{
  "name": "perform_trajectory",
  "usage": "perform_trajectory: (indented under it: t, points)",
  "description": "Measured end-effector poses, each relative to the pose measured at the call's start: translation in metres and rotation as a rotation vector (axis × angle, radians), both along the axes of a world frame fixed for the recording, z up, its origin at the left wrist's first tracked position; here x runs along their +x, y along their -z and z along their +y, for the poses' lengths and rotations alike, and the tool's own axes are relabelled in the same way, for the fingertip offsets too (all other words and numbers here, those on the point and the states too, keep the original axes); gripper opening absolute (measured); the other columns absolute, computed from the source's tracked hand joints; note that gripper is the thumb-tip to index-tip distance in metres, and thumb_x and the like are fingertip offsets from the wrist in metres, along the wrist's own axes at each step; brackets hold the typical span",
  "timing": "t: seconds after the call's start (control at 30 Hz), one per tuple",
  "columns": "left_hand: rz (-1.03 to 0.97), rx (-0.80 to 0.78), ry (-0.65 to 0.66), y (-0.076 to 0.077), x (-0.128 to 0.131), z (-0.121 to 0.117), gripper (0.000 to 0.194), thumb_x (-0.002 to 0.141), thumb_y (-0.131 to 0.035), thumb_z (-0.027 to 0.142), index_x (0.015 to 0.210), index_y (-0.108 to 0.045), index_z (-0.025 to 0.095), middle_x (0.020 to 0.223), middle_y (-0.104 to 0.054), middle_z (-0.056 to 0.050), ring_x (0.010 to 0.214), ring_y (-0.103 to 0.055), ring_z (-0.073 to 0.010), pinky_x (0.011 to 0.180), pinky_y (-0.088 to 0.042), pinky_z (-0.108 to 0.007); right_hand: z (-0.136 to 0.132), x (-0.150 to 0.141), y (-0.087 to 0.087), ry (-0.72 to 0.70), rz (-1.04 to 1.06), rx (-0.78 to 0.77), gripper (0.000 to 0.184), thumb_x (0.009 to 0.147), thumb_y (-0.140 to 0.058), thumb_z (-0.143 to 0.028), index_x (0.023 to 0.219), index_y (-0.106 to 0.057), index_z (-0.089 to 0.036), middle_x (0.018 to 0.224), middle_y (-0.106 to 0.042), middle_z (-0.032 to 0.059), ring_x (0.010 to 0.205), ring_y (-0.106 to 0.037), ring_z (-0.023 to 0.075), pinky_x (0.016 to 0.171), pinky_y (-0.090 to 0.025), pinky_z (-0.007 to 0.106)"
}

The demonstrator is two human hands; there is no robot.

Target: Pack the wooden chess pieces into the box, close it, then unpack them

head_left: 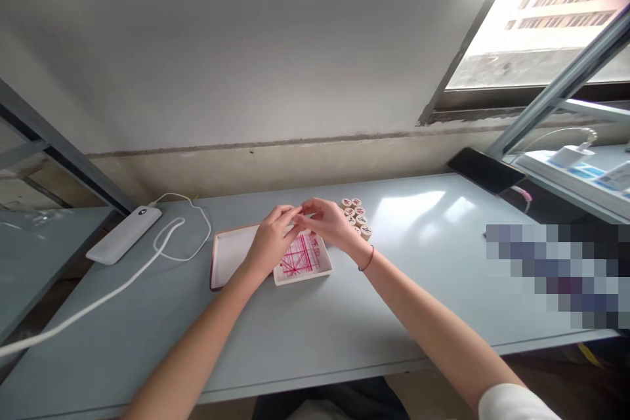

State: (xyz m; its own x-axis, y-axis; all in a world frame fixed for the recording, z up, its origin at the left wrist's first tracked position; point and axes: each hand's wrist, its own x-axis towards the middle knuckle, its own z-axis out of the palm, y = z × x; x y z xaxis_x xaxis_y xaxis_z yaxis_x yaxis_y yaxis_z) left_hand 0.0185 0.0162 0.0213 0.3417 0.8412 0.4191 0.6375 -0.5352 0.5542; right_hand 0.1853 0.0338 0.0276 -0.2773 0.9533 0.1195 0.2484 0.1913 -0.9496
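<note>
My left hand (272,239) and my right hand (322,222) hang over a shallow white box with a dark red edge (231,254). Their curled fingertips meet above it, and I cannot tell whether anything lies between them. Partly under my hands, a white-rimmed tray (315,268) holds a sheet with a red grid (300,257), which looks like a Chinese chess board. Just beyond my right hand stands a cluster of round wooden Chinese chess pieces (355,216). My hands hide part of the cluster. A thin red cord (367,258) circles my right wrist.
All this sits on a pale blue-grey table (418,289). A white power bank (124,234) lies at the left with a white cable (98,295) looping from it. A black phone (485,169) lies at the far right corner, below a bright window (536,13). A pixelated patch covers the right side.
</note>
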Motion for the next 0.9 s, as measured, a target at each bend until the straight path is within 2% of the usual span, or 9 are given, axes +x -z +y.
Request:
perform_trajectory:
  t: [0.17,0.3,0.4,0.57,0.67,0.8,0.9]
  points:
    - [0.021,0.005,-0.085,0.015,-0.003,-0.006,0.02,0.086,-0.059,0.02,0.105,-0.062,0.023,0.104,-0.06,-0.002,0.097,-0.061,-0.0165,0.085,-0.048,-0.027,-0.002,0.003,0.019,-0.014,0.075,-0.019,0.032,0.077,-0.064,-0.046,0.091,-0.063,-0.017,0.088,-0.068,0.0051,0.072,-0.064,0.0141,0.056,-0.049,0.022]
    - [0.195,-0.068,-0.12,0.018,-0.005,-0.008,0.006,0.085,-0.057,0.019,0.088,-0.063,0.02,0.101,-0.061,-0.003,0.089,-0.061,-0.0152,0.085,-0.044,-0.029,-0.005,0.01,0.02,0.097,-0.076,0.047,0.026,0.08,-0.061,-0.04,0.095,-0.063,-0.019,0.095,-0.067,0.0044,0.079,-0.065,0.015,0.063,-0.051,0.023]
    - [0.378,-0.064,-0.161,0.017,-0.001,-0.01,0.009,0.087,-0.055,0.019,0.084,-0.063,0.022,0.099,-0.065,-0.002,0.098,-0.059,-0.0183,0.092,-0.034,-0.037,-0.01,0.01,0.018,0.085,-0.19,0.159,0.019,0.082,-0.059,-0.029,0.097,-0.065,-0.02,0.101,-0.064,0.0054,0.083,-0.064,0.0145,0.068,-0.052,0.024]
    - [0.471,-0.073,-0.233,0.01,-0.004,-0.014,0.007,0.087,-0.056,0.025,0.09,-0.062,0.023,0.104,-0.068,-0.003,0.108,-0.054,-0.0227,0.09,-0.029,-0.041,-0.019,-0.001,0.02,-0.018,-0.385,0.335,0.026,0.083,-0.054,-0.013,0.105,-0.065,-0.021,0.108,-0.061,0.0076,0.089,-0.063,0.0161,0.076,-0.051,0.027]
    - [0.484,-0.114,-0.237,0.007,-0.011,-0.015,0.014,0.086,-0.057,0.029,0.099,-0.062,0.025,0.111,-0.066,-0.003,0.11,-0.052,-0.0247,0.088,-0.031,-0.041,-0.021,-0.011,0.025,-0.048,-0.493,0.373,0.026,0.084,-0.056,-0.013,0.108,-0.063,-0.021,0.106,-0.064,0.0067,0.091,-0.062,0.018,0.078,-0.049,0.028]
    - [0.498,-0.178,-0.246,0.007,-0.019,-0.013,0.032,0.085,-0.058,0.03,0.117,-0.058,0.028,0.123,-0.062,-0.004,0.117,-0.048,-0.0269,0.089,-0.033,-0.042,-0.019,-0.019,0.033,-0.073,-0.588,0.422,0.019,0.086,-0.055,-0.013,0.102,-0.062,-0.02,0.102,-0.065,0.0064,0.093,-0.061,0.0187,0.08,-0.046,0.029]
    - [0.501,-0.192,-0.231,0.01,-0.02,-0.011,0.032,0.086,-0.055,0.029,0.118,-0.058,0.027,0.121,-0.064,-0.005,0.117,-0.048,-0.0272,0.089,-0.033,-0.043,-0.017,-0.02,0.036,-0.061,-0.649,0.473,0.017,0.086,-0.055,-0.013,0.101,-0.061,-0.019,0.106,-0.061,0.0076,0.093,-0.058,0.019,0.08,-0.046,0.029]
